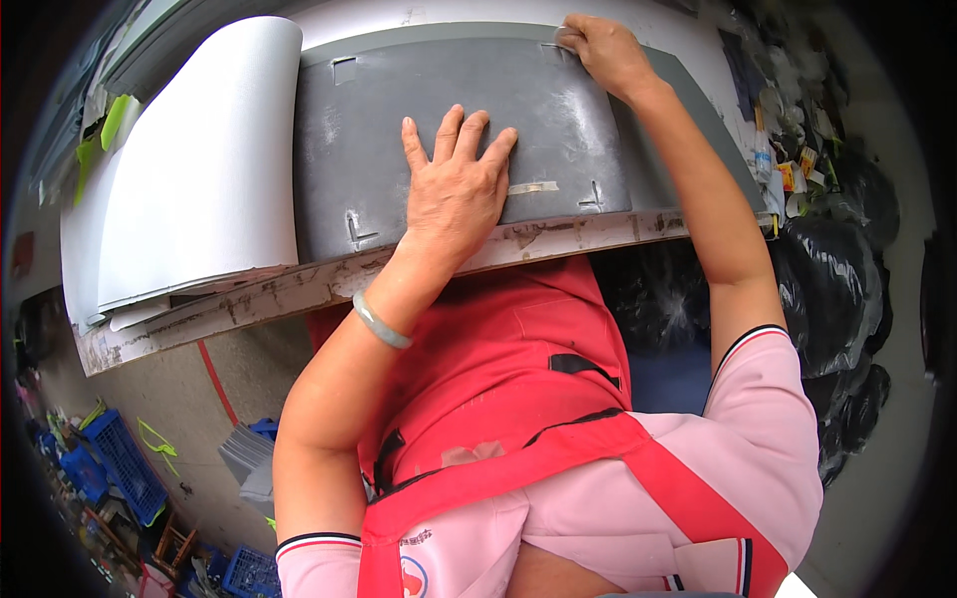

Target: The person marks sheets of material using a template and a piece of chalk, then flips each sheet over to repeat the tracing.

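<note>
**Pinning the grey sheet, working its far edge**

Grey sheet (469, 100) lying flat on the counter (299, 289), near edge running just inside the counter's worn front lip. Left hand (454, 189) pressed down on the middle of it, palm flat, fingers spread, grip released and closed on nothing. Right hand (603, 50) reaching out to the far edge, fingertips bunched and pinching at something small there (whether the sheet's rim itself or a strip of tape, cannot tell; too small and partly hidden by the fingers). Small tape pieces (533, 187) dotted over the sheet, one just beside the left hand. White sheets (199, 169) stacked at the left, curling upward, overlapping the grey sheet's left edge.

To do this step well, by judgement:

- Keep the left palm's weight straight down, so the sheet cannot slide toward the front lip.
- Keep the spread fingers wide, for hold over more area.
- Work the far edge with a light pinch and a low pull, along the surface rather than up, to avoid creasing.
- Mind the curled white sheets; likely to flop over the grey sheet if jogged.
</note>
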Demonstrator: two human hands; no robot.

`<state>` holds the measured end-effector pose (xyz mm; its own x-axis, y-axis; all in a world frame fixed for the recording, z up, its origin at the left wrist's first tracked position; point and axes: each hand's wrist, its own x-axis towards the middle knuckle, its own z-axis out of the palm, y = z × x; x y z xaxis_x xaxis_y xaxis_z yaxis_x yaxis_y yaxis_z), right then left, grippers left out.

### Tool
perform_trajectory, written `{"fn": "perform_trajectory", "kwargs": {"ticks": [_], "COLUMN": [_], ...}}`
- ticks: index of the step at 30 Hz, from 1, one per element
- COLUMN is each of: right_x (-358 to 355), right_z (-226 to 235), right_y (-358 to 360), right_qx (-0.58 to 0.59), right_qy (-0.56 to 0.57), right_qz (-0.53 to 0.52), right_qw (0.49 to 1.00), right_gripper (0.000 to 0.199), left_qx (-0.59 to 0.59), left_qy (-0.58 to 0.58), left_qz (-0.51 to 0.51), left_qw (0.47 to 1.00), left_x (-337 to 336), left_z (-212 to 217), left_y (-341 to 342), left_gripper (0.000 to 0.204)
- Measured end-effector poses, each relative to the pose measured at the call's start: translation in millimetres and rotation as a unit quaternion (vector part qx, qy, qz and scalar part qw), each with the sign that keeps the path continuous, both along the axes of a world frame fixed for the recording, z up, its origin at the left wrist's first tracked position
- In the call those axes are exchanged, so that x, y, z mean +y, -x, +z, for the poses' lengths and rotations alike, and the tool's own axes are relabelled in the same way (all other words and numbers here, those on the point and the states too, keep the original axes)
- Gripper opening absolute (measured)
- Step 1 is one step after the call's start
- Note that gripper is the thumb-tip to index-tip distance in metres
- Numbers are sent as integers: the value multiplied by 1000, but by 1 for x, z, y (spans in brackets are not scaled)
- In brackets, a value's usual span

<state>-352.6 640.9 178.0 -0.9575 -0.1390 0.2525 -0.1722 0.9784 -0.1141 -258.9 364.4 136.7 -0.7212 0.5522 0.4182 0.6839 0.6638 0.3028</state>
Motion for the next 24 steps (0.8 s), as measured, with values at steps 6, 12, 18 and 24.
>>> {"fn": "perform_trajectory", "kwargs": {"ticks": [6, 12, 18, 24], "right_x": [-14, -12, -18, -142], "right_z": [4, 10, 22, 10], "right_y": [-16, 2, 10, 27], "right_qx": [-85, -135, -135, -149], "right_qy": [315, 283, 282, 266], "right_qz": [-160, -183, -137, 62], "right_qw": [932, 932, 940, 950], "right_gripper": [21, 23, 23, 19], "left_qx": [1, 7, 8, 15], "left_qy": [-16, -15, -7, -21], "left_qz": [-4, -2, -6, 6], "left_qw": [1000, 1000, 1000, 1000], "left_x": [0, -1, 2, -2], "left_z": [-2, -4, -4, -7], "left_y": [-1, 0, -1, -1], "left_gripper": [34, 34, 34, 33]}}
